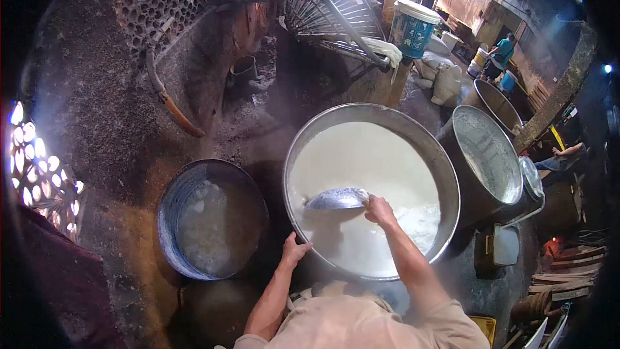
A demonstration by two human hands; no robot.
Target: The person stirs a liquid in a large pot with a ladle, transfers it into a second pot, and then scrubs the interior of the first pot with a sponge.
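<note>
A wide metal vat (450, 174) full of milky white liquid (361, 155) stands in front of me. My right hand (380, 211) is closed around the near end of a shallow metal scoop (337, 199), which is tilted at the liquid's surface. White froth (418, 223) lies on the liquid to the right of that hand. At the vat's lower left, my left hand (295, 250) grips the rim, with its fingers partly hidden. Left of it is a blue-walled tub (169, 223) with cloudy liquid and some foam inside.
Another deep metal vat (496, 148) stands close on the right. A metal-barred basket (336, 6) and a lidded bucket (413, 29) are beyond the vat. A curved tool with an orange handle (181, 116) rests at left. A person (502, 50) is far back; firewood (571, 271) lies lower right.
</note>
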